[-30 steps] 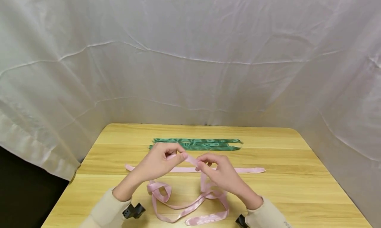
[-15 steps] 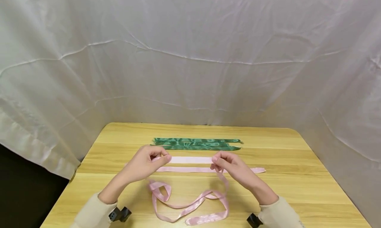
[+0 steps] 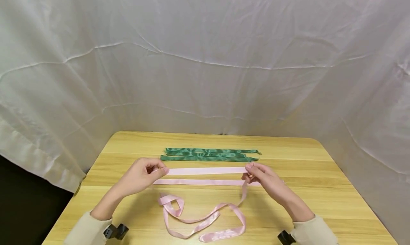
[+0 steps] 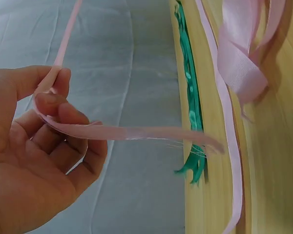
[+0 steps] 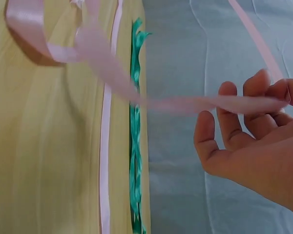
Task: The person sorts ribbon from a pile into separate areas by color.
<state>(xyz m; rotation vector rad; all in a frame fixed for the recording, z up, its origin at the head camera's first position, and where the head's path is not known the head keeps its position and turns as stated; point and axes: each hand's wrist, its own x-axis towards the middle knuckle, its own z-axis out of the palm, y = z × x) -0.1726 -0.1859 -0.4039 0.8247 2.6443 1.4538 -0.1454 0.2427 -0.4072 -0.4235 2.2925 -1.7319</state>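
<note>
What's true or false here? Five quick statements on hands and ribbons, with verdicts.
1. The left hand pinches the raised pink ribbon. True.
2. The grip of the right hand is empty. False: it pinches that same ribbon.
3. The green ribbons lie nearer the curtain than the flat pink strip does. True.
4. The raised pink ribbon sags deeply between the hands. False: that stretch is nearly straight.
5. The flat pink strip lies on the table. True.

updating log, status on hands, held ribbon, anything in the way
Left hand, right hand: both pinching pink ribbon. Span between them stretched nearly straight; tail from right hand hanging to table. Nothing seen blocking the span.
</note>
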